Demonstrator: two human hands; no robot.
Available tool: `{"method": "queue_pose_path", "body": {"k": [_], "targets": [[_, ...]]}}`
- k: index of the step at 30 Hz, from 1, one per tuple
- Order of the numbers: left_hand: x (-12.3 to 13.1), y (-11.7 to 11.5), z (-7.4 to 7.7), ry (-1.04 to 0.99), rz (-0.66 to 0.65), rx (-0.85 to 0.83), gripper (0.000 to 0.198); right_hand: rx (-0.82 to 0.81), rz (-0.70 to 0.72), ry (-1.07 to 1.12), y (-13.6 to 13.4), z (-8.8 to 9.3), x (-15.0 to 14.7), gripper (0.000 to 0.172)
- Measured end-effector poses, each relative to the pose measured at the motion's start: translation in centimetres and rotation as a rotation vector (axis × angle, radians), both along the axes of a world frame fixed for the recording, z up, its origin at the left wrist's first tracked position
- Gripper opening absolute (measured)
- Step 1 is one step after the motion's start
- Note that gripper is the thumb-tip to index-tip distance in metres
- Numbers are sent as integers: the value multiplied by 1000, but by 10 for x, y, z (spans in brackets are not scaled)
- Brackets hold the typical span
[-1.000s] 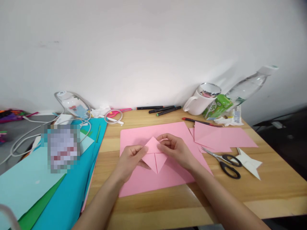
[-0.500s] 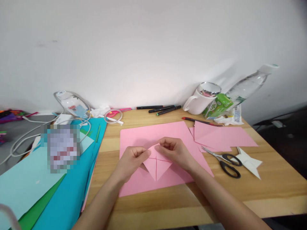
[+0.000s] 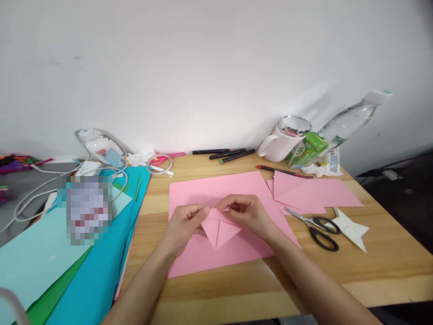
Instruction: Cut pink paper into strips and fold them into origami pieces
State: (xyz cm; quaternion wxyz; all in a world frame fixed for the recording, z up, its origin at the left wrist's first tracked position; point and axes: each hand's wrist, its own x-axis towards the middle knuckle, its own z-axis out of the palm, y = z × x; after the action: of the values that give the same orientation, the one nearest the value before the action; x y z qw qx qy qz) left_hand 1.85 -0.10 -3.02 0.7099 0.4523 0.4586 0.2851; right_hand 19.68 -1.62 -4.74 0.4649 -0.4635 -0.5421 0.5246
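Between my two hands is a piece of folded pink paper [image 3: 218,230], its point toward me and a crease line down its middle. My left hand [image 3: 186,225] pinches its upper left edge between thumb and fingers. At the upper right edge, the thumb and fingers of my right hand [image 3: 246,215] grip it too. Part of the far edge is hidden by my fingers. Beneath lies a larger pink sheet [image 3: 192,266] on the wooden table [image 3: 209,293].
Right of the sheet lie black-handled scissors [image 3: 321,230], a white folded paper star [image 3: 350,228] and pink paper pieces [image 3: 318,194]. Markers [image 3: 233,154], a white mug [image 3: 279,142], a green carton [image 3: 306,151] and a bottle [image 3: 352,119] stand near the wall. Coloured sheets [image 3: 118,248] and cables are left.
The far tip of the folded paper, upright before, is now folded down or tilted out of sight. Its near point has shifted slightly left and away from me. Both hands keep their grip.
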Motion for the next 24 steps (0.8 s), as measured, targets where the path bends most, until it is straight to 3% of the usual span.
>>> {"method": "queue_pose_path", "body": {"k": [5, 16, 21, 24], "targets": [[1, 0, -2, -92, 48, -48, 26, 24, 44, 19, 2, 1, 2, 10], [2, 0, 2, -77, 51, -145, 38, 108, 100, -18, 3, 2, 4, 16], [2, 0, -1, -58, 101, -141, 36, 37, 149, -35, 2, 3, 4, 12], [1, 1, -8, -33, 142, -105, 35, -8, 168, -71, 1, 0, 3, 24]]}}
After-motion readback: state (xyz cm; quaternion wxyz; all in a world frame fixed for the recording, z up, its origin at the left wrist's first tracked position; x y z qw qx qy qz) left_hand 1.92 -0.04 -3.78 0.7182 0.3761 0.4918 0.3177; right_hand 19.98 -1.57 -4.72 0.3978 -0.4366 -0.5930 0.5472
